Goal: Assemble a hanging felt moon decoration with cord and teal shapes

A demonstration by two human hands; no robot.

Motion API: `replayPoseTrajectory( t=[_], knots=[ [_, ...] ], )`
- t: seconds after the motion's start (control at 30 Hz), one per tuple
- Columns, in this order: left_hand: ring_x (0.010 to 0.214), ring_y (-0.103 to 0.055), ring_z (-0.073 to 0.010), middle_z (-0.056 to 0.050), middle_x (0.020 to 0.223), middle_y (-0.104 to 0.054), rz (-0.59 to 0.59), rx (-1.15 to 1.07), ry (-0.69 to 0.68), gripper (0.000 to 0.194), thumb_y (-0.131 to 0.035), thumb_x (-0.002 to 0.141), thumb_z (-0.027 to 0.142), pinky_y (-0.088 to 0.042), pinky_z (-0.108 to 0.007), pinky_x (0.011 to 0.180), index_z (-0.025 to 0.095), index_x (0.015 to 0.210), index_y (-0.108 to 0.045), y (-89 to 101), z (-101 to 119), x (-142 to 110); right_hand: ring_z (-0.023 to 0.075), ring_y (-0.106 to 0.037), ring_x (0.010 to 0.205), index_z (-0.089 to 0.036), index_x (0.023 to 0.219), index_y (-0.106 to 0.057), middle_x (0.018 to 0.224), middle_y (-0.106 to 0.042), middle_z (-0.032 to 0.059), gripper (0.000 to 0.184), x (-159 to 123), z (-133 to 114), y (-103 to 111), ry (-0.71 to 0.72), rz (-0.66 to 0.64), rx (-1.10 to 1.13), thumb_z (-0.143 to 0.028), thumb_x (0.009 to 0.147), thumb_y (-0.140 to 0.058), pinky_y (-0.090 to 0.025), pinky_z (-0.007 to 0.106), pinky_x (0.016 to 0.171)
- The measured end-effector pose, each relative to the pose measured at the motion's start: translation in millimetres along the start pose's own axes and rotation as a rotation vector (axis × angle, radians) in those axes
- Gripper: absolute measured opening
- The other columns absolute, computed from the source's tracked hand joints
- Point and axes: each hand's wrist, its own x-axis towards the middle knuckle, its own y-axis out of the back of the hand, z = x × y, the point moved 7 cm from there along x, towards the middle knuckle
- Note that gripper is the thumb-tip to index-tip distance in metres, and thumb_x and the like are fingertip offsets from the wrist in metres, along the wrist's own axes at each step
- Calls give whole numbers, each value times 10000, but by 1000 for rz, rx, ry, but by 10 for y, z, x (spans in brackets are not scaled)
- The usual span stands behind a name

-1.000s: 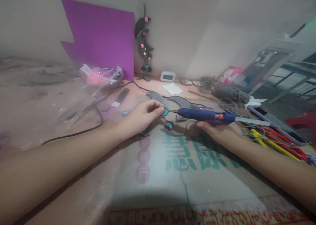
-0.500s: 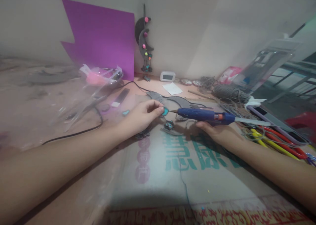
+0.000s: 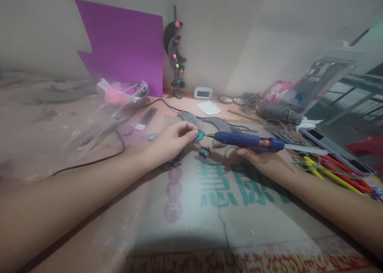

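My left hand [image 3: 170, 142] pinches a small teal bead [image 3: 200, 135] between thumb and fingertips. My right hand [image 3: 263, 161] is wrapped round a blue glue gun [image 3: 248, 140], held level with its nozzle touching the teal bead. A white glue stick [image 3: 305, 148] pokes out of the gun's back. Just below the bead lie small dark pieces with teal beads [image 3: 205, 151] on the printed cardboard sheet [image 3: 209, 209]. A grey crescent cut-out [image 3: 220, 123] lies behind the gun.
A purple sheet [image 3: 125, 45] leans on the wall beside a hanging crescent ornament [image 3: 175, 49]. A black cord [image 3: 98, 158] and a plastic bag [image 3: 119, 97] lie at the left. Grey yarn [image 3: 279, 112], red and yellow sticks [image 3: 338, 173] and a small white clock [image 3: 203, 92] are at the right and back.
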Motion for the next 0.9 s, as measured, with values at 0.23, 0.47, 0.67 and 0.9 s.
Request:
replayPoseTrajectory(
  t=[0.23, 0.47, 0.67, 0.9],
  knots=[
    [545, -476, -93, 29, 659, -543, -2, -1, -3, 283, -613, 899, 457, -396, -226, 559, 184, 962, -655, 0, 5, 3, 288, -724, 750, -298, 661, -527, 734, -735, 11, 199, -3, -33, 13, -17, 18, 40, -485, 702, -583, -605, 406, 712],
    [519, -443, -87, 35, 641, -524, -22, -18, 4, 273, -613, 906, 441, -356, -218, 522, 177, 969, -646, -13, -20, 12, 301, -734, 773, -308, 686, -582, 755, -756, 7, 185, -11, -21, 28, -16, 22, -16, -486, 739, -581, -610, 407, 724],
    [521, -444, -83, 37, 640, -519, -25, -31, 1, 271, -612, 906, 445, -342, -206, 498, 184, 973, -645, -9, -22, 14, 308, -744, 847, -295, 699, -570, 815, -768, 20, 186, -5, -15, 17, -15, 19, 7, -477, 739, -566, -613, 420, 801],
    [484, -426, -79, 40, 618, -501, -28, -31, 21, 300, -598, 915, 467, -336, -211, 483, 179, 989, -639, -7, -22, 3, 297, -744, 818, -293, 686, -567, 781, -763, 16, 191, -8, 23, -16, -26, -28, 49, -471, 757, -569, -622, 413, 766]
  ],
)
